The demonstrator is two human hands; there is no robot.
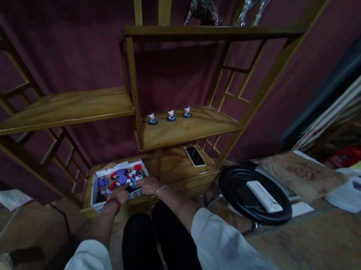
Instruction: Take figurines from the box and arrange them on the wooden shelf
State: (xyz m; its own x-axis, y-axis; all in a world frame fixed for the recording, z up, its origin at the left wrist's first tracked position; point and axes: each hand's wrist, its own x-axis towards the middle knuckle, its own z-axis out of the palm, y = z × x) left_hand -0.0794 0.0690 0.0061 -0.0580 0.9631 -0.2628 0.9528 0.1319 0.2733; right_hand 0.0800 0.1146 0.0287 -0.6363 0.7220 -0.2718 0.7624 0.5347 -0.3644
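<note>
A shallow white cardboard box [95,197] sits on the lowest shelf at the left, filled with several small figurines in red, blue and purple [122,178]. My left hand [119,194], with a red bead bracelet at its wrist, reaches over the front of the box among the figurines. Its fingers are curled, and what they hold is too small to make out. Close beside it, my right hand [149,186], wearing a silver bangle, is at the box's front right corner. The fingers there are bent together at the figurines; their tips are hard to see.
Three small figurines on dark bases [171,116] stand in a row on the middle shelf [189,128]. A phone [194,156] lies on the lowest shelf at the right. Near my right knee is a round black stool [233,195] bearing a white narrow box [264,196]. Statues stand above.
</note>
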